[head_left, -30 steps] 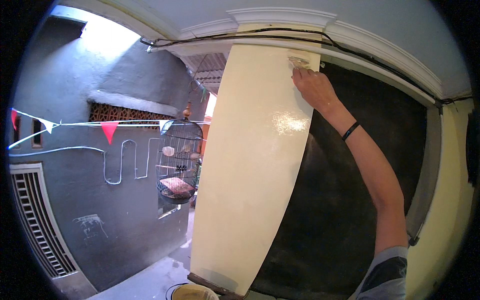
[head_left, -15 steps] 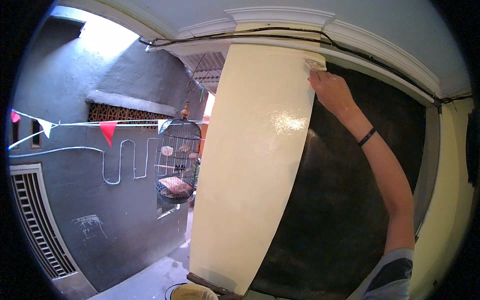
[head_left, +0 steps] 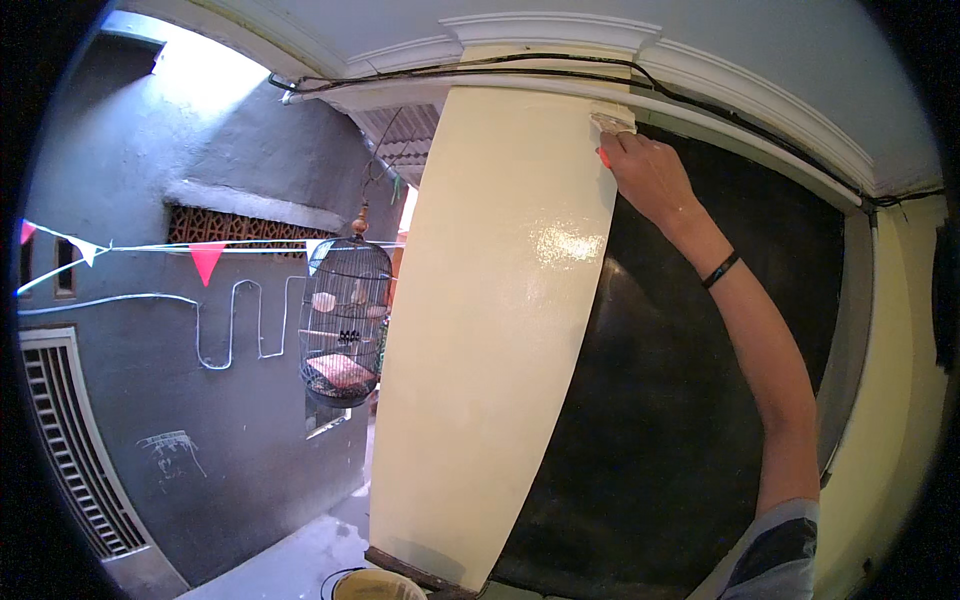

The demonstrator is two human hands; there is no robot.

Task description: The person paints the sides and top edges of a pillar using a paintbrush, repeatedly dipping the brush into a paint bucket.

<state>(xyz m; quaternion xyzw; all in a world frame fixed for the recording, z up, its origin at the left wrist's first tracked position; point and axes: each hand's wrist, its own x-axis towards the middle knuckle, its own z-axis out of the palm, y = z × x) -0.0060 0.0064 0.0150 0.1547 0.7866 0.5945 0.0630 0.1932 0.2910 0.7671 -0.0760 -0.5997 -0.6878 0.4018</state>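
Note:
My right hand point(head_left: 650, 182) is raised at the upper right edge of a glossy cream-yellow pillar point(head_left: 490, 300). Its fingers are closed around a paintbrush point(head_left: 612, 123), whose bristles lie against the pillar just below a white pipe. A bit of orange-red handle shows beside the fingers. A dark band circles the wrist, and a grey sleeve covers the upper arm at the lower right. My left hand is out of view. At the pillar's foot stands a bucket point(head_left: 380, 586), cut off by the lower edge; its contents cannot be made out.
A dark panel point(head_left: 690, 360) adjoins the pillar on the right. Black cables point(head_left: 540, 60) and the white pipe point(head_left: 700, 112) cross above. Left of the pillar hangs a birdcage point(head_left: 345, 320), near a bunting string point(head_left: 208, 262) and a grey wall point(head_left: 260, 450).
My right hand and the paintbrush have moved slightly left along the top of the pillar. The whole view has shifted a little, so the surroundings sit farther left.

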